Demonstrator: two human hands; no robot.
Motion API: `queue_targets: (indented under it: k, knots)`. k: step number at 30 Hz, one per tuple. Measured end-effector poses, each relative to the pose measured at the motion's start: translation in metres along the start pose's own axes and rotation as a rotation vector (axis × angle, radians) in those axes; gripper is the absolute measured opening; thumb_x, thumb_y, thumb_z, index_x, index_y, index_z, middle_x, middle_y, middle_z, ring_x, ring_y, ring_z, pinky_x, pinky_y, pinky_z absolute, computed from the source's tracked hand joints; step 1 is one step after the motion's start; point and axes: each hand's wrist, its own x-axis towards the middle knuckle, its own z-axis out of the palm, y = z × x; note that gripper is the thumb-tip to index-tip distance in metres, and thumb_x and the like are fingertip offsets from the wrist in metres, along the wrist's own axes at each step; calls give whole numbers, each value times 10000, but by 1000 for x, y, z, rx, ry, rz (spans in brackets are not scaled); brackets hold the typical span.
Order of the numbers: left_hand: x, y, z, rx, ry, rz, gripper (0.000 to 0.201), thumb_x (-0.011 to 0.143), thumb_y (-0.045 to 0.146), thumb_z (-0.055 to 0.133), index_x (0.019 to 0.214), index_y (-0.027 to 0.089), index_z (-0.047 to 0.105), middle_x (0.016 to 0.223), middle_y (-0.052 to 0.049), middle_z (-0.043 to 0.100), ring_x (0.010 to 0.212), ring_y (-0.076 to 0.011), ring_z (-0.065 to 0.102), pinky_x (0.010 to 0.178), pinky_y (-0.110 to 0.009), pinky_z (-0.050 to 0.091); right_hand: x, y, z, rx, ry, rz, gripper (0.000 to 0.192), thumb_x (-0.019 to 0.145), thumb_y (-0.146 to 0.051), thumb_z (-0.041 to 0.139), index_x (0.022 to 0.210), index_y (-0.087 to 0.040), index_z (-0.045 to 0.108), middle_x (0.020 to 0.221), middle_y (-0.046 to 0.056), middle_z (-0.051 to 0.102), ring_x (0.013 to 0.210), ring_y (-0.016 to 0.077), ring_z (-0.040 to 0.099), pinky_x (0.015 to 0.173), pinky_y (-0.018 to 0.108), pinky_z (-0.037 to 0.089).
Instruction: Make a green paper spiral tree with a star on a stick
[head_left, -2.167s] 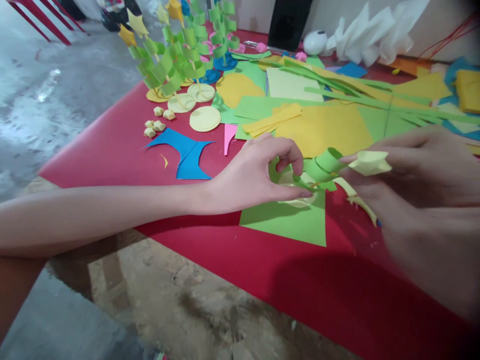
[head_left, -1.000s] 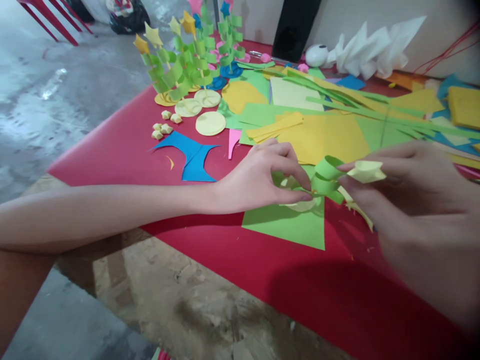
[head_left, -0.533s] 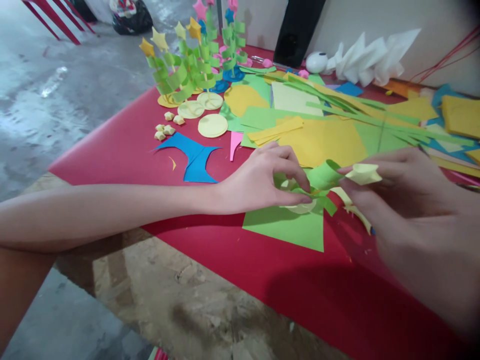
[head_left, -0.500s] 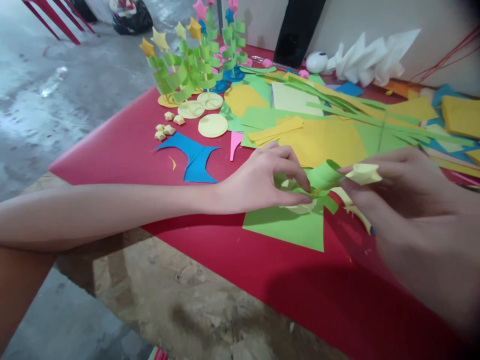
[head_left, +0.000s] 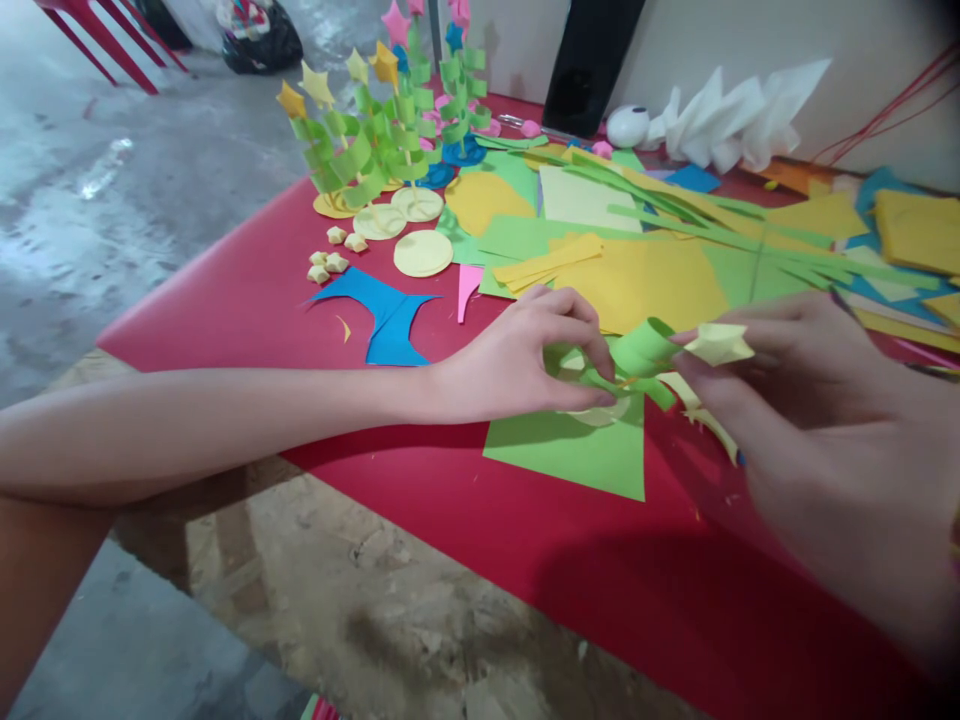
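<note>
A paper flower with a curled green paper strip [head_left: 643, 346] lies tilted between my two hands, its pale yellow paper star [head_left: 720, 344] at the right end. My left hand [head_left: 544, 350] is closed round the stem, thumb and fingertips pinching it near the middle. With thumb and forefinger, my right hand [head_left: 810, 420] pinches the stem close below the star. Partly hidden under my left hand is a pale round paper base [head_left: 600, 413]. Beneath it lies a green paper sheet [head_left: 577, 455] on the red table covering [head_left: 420, 480].
Several finished paper flowers [head_left: 367, 150] stand at the back left. Near them lie pale paper discs [head_left: 423, 254], small folded stars [head_left: 328, 266] and a blue paper offcut [head_left: 390, 315]. Coloured sheets and strips [head_left: 645, 280] spread behind my hands. A black phone-like slab [head_left: 592, 70] leans on the wall.
Both hands keep their hold on the paper flower. The star has shifted slightly left and up with my right hand; the whole view has moved a little too.
</note>
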Motion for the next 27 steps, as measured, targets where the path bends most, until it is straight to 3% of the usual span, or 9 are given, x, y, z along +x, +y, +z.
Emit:
queue_targets:
  k: [8,15,27]
  knots:
    - [0,0,0,-9,-12,-16,100,687,270,708,755,203,677,904,-30,551,919,-152,525,895,-313,385,-1,0,0,20,-5,-10,100,787,-202,613,880,-231,638,834,-11,569,760,115,549,568,278,414]
    - [0,-1,0,-9,-6,-7,112,687,272,709,753,186,680,914,-40,552,929,-155,519,898,-310,380,-1,3,0,49,-66,39,147,757,-235,629,904,-241,623,924,4,592,789,136,572,457,256,380]
    - [1,0,-1,-9,-8,-4,98,706,263,689,760,182,675,897,-33,545,916,-142,518,879,-290,389,-5,7,-7,-37,-105,8,64,758,-200,623,798,-249,616,822,-33,554,602,76,515,429,208,366]
